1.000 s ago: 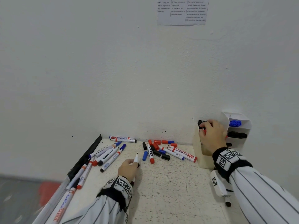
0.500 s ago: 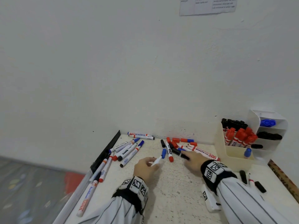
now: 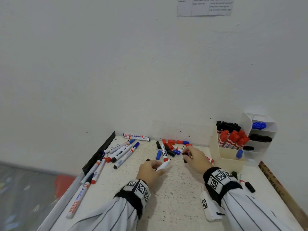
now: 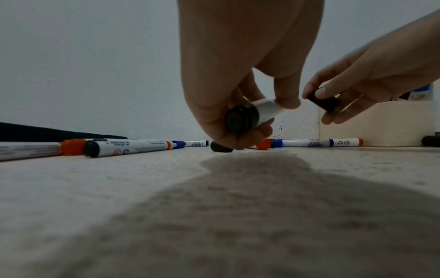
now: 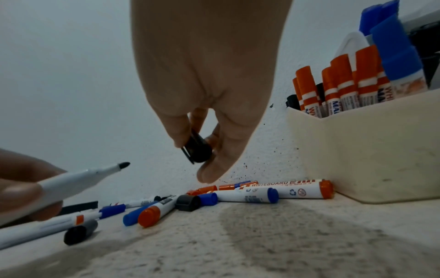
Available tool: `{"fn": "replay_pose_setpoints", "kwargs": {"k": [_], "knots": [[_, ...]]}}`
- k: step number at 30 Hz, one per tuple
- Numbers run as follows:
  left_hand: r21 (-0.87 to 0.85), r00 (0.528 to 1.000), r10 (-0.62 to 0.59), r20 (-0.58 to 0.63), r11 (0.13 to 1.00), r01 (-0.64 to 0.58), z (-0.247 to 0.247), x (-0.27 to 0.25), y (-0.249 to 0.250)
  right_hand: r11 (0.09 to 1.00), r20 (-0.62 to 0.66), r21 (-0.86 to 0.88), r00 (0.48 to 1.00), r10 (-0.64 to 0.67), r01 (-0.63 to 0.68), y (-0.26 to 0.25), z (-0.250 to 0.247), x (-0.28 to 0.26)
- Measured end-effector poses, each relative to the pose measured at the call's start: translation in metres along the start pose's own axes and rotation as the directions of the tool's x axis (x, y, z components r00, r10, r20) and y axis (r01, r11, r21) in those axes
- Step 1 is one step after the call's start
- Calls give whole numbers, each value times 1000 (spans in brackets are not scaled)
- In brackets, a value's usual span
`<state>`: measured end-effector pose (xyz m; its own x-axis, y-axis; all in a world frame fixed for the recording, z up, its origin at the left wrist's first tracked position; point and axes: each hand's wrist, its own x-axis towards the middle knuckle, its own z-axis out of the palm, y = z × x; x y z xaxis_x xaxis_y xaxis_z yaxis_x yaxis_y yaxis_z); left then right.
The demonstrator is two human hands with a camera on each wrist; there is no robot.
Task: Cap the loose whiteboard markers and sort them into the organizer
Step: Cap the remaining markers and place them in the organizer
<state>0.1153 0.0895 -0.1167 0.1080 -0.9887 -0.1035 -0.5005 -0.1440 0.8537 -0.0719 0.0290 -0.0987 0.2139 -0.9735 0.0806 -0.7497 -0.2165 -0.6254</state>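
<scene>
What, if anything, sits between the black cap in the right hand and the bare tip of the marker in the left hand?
Nothing visible. The small black plastic cap, pinched by the right hand, and the black tip of the white uncapped marker in the left hand have only open air between them above the table.

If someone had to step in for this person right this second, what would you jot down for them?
Left hand: holds an uncapped black marker, tip bare.
Right hand: pinches a loose black cap, not yet on the marker.
Done: red and black markers stand in the organizer, plus one blue marker.
Left: fit this cap, drop the marker in, then cap and sort the markers and caps scattered on the table.
</scene>
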Motion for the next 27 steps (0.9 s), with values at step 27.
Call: {"fn": "replay_pose_setpoints", "kwargs": {"k": [27], "knots": [[3,992,122,-13,992,-122,2,5,-6,981,48,171,993,-106,96,-10,10,-26]]}}
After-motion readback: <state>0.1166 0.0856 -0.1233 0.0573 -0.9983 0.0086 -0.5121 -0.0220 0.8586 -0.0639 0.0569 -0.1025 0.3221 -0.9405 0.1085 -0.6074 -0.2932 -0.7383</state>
